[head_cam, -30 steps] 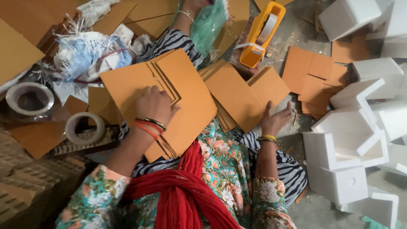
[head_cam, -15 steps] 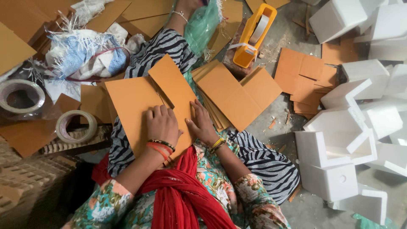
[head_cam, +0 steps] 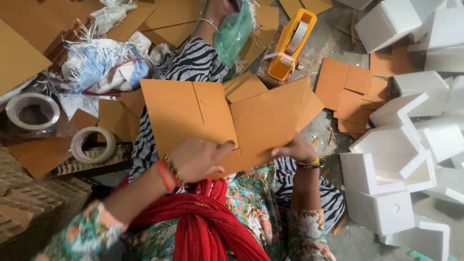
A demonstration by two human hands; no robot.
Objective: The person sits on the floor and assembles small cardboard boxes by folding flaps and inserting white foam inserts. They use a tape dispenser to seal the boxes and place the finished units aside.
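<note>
While both hands grip the near edge, the left hand [head_cam: 195,159] and right hand [head_cam: 295,151] pinch the flat cardboard blank [head_cam: 217,121]. Folding well probably means keeping its creases square.

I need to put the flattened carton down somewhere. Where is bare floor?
Bare grey floor shows between the orange tape dispenser and the loose cardboard pieces, and low right beside the white foam blocks. The left side is crowded with tape rolls and cardboard.
</note>
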